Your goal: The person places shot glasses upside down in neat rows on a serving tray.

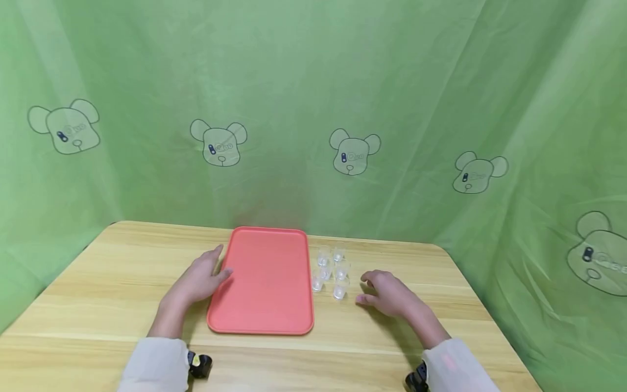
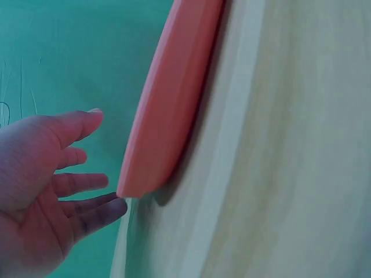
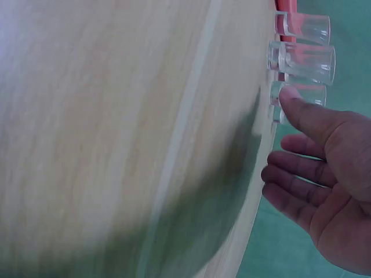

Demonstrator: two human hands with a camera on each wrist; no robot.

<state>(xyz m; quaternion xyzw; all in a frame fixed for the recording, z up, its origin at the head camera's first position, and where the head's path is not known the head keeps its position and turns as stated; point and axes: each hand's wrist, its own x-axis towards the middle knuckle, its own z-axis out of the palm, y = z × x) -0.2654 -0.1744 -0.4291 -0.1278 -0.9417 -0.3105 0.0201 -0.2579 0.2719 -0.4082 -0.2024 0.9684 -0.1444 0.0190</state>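
Note:
A red rectangular tray [image 1: 264, 283] lies flat on the wooden table with nothing on it. Over its left rim is my left hand [image 1: 200, 277], fingers spread and the thumb above the tray; the left wrist view shows this hand [image 2: 46, 185] near the tray's edge [image 2: 168, 104], holding nothing. Several small clear glasses [image 1: 339, 289] stand upright in a cluster just right of the tray. My right hand [image 1: 389, 294] hovers to the right of them, fingers loosely bent and empty. In the right wrist view, the thumb of this hand [image 3: 330, 168] overlaps one of the glasses [image 3: 304, 61].
The pale wooden table [image 1: 98, 305] reaches back to a green curtain [image 1: 294, 81] printed with bear heads, which also closes off both sides. Black wrist devices [image 1: 200, 366] sit at both sleeve cuffs.

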